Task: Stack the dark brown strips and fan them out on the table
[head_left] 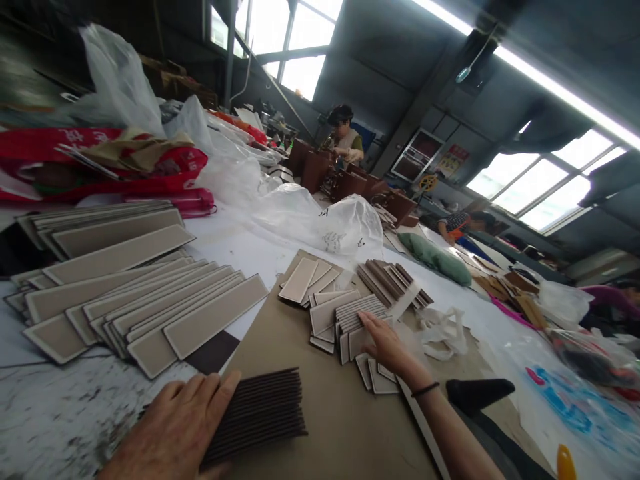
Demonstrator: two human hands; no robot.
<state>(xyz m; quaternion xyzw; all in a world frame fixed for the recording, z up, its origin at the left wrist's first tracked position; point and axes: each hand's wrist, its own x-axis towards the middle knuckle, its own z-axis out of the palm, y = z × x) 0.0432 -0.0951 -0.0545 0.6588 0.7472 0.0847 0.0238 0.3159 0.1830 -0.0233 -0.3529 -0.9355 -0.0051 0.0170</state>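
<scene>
2 hands – 1 dark stack, 1 pale pile

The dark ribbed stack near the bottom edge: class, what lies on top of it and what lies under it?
The left hand rests flat on the dark ribbed stack's left end, hiding that part. Under the stack lies a brown cardboard sheet. What is beneath the cardboard cannot be seen.

No legible txt; marks on plastic bag too blurred.

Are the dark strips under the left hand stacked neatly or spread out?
Stacked neatly: the dark strips lie edge to edge under the left hand.
</scene>
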